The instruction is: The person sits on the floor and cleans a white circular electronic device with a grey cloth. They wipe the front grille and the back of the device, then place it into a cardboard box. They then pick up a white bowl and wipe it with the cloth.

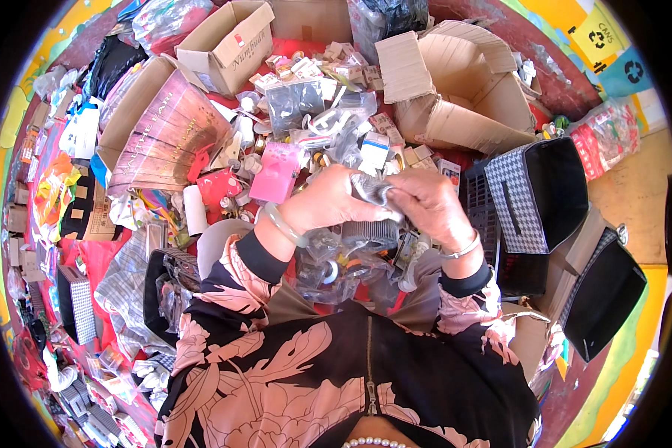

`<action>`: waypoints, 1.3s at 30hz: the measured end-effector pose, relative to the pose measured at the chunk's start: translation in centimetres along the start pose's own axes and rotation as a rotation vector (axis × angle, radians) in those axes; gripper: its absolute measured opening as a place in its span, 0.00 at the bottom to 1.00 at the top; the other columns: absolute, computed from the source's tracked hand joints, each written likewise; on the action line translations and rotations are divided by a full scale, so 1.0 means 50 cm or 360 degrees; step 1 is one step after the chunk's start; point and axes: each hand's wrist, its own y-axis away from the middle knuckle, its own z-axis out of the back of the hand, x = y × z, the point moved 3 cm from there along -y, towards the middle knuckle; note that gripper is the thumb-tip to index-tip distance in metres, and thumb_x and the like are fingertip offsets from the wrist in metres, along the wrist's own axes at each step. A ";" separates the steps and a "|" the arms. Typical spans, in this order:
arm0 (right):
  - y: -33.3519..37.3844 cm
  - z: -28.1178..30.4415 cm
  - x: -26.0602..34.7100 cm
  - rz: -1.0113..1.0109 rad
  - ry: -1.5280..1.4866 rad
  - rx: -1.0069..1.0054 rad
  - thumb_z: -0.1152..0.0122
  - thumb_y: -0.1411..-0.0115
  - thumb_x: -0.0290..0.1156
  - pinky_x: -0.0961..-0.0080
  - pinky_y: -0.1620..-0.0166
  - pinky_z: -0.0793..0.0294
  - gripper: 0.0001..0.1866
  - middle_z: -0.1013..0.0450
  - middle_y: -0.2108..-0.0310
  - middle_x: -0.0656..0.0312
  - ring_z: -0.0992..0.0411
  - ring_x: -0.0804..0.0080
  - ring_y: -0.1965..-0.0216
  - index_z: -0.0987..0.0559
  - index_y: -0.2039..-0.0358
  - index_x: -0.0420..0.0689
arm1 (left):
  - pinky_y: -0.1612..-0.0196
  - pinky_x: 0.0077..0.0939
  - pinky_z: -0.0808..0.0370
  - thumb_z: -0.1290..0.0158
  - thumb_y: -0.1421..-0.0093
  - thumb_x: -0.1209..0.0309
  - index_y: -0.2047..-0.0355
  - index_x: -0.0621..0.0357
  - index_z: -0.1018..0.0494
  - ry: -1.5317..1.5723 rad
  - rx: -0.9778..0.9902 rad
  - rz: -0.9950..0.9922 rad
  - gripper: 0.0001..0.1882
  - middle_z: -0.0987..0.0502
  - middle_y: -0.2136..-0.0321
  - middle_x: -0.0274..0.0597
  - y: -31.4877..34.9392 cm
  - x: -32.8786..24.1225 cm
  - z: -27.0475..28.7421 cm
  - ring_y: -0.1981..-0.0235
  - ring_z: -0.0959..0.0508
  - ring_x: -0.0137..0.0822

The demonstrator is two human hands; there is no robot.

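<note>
My left hand curls its fingers and thumb around a small grey thing, too blurred to name, held up in front of me above the clutter. My right hand pinches its right edge between thumb and bent fingers. Just below them lies a dark ribbed piece; a pink box sits just left, near my left wrist.
</note>
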 end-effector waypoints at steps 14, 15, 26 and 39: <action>0.022 0.030 -0.077 -0.0352 -0.1176 -0.0778 0.42 0.44 0.28 0.90 0.74 0.36 0.09 0.27 0.76 0.66 0.33 0.85 0.75 0.21 0.66 0.36 | 0.54 0.23 0.31 0.39 0.52 0.67 0.52 0.68 0.34 0.1186 -0.0039 -0.0010 0.29 0.27 0.60 0.40 0.003 0.001 0.051 0.58 0.27 0.29; 0.026 0.031 -0.083 -0.0425 -0.1412 -0.0797 0.43 0.43 0.28 0.88 0.73 0.34 0.09 0.26 0.76 0.65 0.32 0.83 0.75 0.22 0.65 0.36 | 0.56 0.23 0.30 0.42 0.50 0.70 0.54 0.67 0.32 0.1351 -0.0053 -0.0057 0.23 0.26 0.62 0.39 0.005 0.001 0.046 0.61 0.26 0.28; 0.024 0.010 -0.087 -0.0325 -0.1589 -0.1096 0.43 0.44 0.25 0.82 0.63 0.28 0.07 0.24 0.70 0.60 0.28 0.77 0.69 0.22 0.66 0.36 | 0.50 0.31 0.31 0.43 0.50 0.77 0.47 0.63 0.39 0.1790 -0.0003 -0.0281 0.30 0.29 0.54 0.43 -0.006 0.031 -0.018 0.54 0.27 0.35; 0.056 0.041 -0.108 -0.0482 -0.1303 -0.0612 0.40 0.46 0.29 0.86 0.68 0.33 0.08 0.24 0.73 0.65 0.30 0.82 0.73 0.20 0.67 0.38 | 0.56 0.22 0.31 0.46 0.45 0.72 0.55 0.62 0.30 0.0983 0.0052 -0.0368 0.17 0.26 0.62 0.33 0.009 0.005 0.008 0.60 0.28 0.24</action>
